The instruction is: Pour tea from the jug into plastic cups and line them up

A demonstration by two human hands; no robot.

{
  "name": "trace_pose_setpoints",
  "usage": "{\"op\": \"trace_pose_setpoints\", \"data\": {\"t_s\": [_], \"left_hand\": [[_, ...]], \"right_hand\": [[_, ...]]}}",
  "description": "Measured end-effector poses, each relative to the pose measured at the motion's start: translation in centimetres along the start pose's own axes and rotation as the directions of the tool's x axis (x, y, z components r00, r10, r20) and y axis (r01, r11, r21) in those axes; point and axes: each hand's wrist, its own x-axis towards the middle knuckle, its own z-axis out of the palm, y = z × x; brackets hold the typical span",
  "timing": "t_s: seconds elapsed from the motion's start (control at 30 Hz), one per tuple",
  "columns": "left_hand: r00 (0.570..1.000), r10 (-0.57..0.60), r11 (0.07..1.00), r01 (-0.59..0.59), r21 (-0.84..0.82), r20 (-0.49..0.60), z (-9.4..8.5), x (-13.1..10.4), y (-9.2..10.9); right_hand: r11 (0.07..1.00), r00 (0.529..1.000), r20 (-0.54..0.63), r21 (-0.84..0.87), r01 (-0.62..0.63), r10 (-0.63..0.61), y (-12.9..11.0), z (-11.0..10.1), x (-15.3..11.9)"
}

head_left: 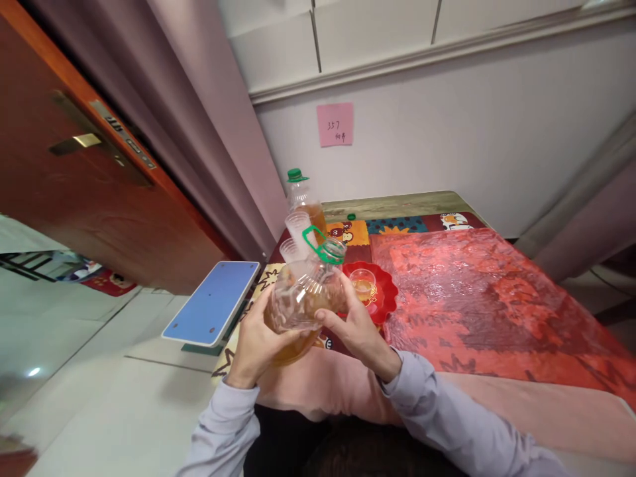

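Left hand [256,341] and right hand [358,324] curve around the big bottle [298,298], at nine o'clock from the red tray [392,291]. Its uncapped neck leans toward one o'clock; firm two-sided support and slow tilting should limit splashing.

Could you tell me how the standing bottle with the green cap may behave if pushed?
The bottle may feel heavy, since amber liquid shows inside. Pushed high, it might tip, as it looks tall. It would probably not spill, because its green cap appears on.
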Motion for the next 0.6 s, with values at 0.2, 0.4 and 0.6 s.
{"op": "trace_pose_setpoints", "data": {"t_s": [0.2,0.4,0.6], "left_hand": [[0.985,-0.139,0.962,0.11,-0.25,-0.101,0.6,-1.2,-3.0],[0.963,-0.189,0.96,0.139,-0.243,-0.192,-0.7,-2.1,-6.9],[0.961,-0.141,0.971,0.087,-0.223,-0.238,-0.7,-3.4,-10.5]], "right_hand": [[0.999,0.995,0.094,0.037,-0.039,0.035,-0.5,2.1,-0.3],[0.996,0.995,0.069,-0.06,-0.062,0.066,0.5,0.4,-1.1],[0.842,0.994,-0.056,-0.537,0.051,-0.096,-1.0,-7.3,-0.1]]}}
